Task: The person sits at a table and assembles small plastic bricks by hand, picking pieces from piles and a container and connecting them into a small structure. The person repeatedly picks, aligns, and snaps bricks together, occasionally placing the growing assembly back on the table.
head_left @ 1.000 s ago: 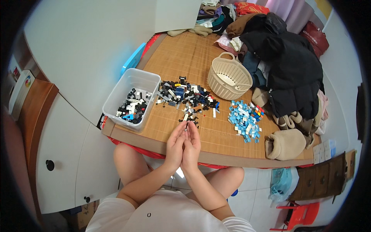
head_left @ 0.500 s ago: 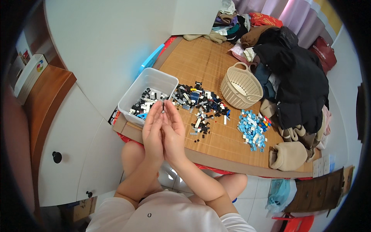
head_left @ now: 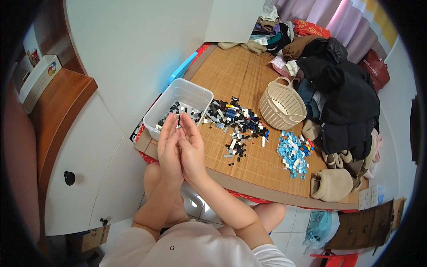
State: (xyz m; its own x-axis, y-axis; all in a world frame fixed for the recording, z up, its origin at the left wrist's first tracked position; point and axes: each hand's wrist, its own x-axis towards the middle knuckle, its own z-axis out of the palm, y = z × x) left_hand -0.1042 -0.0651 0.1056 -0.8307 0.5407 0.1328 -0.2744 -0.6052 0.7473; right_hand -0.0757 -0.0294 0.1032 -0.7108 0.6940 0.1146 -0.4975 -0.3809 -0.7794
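My left hand (head_left: 169, 153) and my right hand (head_left: 192, 155) are cupped together over the near edge of a clear plastic bin (head_left: 187, 92). Their fingers are pressed together and curved, with the palms close to each other. A bit of dark and grey shows in the narrow gap at the fingertips; I cannot tell whether it is a held piece or the bin's contents behind. Inside the bin lie black, white and grey toy bricks (head_left: 177, 107), partly hidden by my fingers. Right of the bin spreads a loose pile of mixed toy bricks (head_left: 235, 116).
A beige woven-look basket (head_left: 284, 104) stands beyond the pile. Light blue and white bricks (head_left: 292, 153) lie at the right, beside a colourful puzzle cube (head_left: 307, 147). Clothes, including a black jacket (head_left: 349, 107), are heaped along the right. A blue lid (head_left: 182, 69) leans against the cabinet.
My cupped hands have shifted slightly left and up relative to the bin, remaining together. The whole view has moved a little, so the surroundings appear further right.
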